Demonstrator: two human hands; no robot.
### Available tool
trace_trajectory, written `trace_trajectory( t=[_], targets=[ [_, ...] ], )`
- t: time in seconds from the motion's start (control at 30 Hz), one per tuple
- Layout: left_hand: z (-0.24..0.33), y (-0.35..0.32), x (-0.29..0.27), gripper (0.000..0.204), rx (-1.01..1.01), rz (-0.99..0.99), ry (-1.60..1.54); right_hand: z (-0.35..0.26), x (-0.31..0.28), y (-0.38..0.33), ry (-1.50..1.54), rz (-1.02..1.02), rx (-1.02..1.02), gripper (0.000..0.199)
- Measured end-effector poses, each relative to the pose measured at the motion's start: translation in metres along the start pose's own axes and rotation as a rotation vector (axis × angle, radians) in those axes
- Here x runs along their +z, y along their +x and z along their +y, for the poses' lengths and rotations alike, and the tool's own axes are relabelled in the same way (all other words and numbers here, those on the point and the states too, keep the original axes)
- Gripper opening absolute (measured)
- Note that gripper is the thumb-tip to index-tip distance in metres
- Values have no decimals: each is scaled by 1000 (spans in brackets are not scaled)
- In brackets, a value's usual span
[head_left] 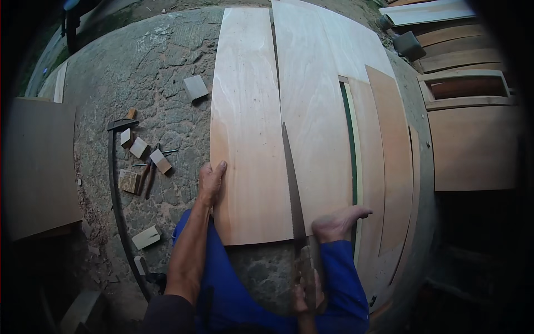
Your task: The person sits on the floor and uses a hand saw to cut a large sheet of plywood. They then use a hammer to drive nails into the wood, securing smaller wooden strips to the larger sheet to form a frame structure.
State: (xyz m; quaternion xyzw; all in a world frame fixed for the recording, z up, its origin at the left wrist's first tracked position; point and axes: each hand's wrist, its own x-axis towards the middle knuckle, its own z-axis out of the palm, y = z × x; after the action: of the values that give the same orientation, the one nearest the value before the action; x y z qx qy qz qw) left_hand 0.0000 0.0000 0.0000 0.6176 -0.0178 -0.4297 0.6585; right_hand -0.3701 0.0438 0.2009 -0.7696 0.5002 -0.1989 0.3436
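A pale plywood sheet (317,139) lies before me, with a long cut line separating a left-hand plywood strip (245,133) from it. The cut gapes at the far end and narrows toward me. My left hand (210,182) grips the strip's left edge, thumb on top and the other fingers hidden beneath. In my right hand (306,295) is the handle of a handsaw (293,189), partly in shadow. Its long tapering blade points away from me along the cut. My bare foot (336,224) presses on the sheet just right of the blade.
Left on the rough concrete are a long bar clamp (114,183), pliers (147,175) and several wood blocks (195,88). Another board (41,167) stands at far left. More panels (392,161) lie right of the sheet; a wooden cabinet-like piece (473,142) stands beyond.
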Motion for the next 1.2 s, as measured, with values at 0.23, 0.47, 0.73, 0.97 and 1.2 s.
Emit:
trace_trajectory(
  t=[0.23,0.47,0.73,0.97,1.2],
  targets=[
    [15,16,32,30,34,-52,-36,18,72,181,212,131,-3,53],
    [3,-1,19,30,-7,-34,-23,7,-8,-33,7,94,-71,54],
    [6,0,1,31,-12,-2,10,5,49,91,41,51,-45,57],
    [17,-8,6,31,-13,-6,-6,25,25,8,17,57,-58,54],
    [7,2,2,28,-6,38,-15,20,28,21,58,26,43,53]
  ],
)
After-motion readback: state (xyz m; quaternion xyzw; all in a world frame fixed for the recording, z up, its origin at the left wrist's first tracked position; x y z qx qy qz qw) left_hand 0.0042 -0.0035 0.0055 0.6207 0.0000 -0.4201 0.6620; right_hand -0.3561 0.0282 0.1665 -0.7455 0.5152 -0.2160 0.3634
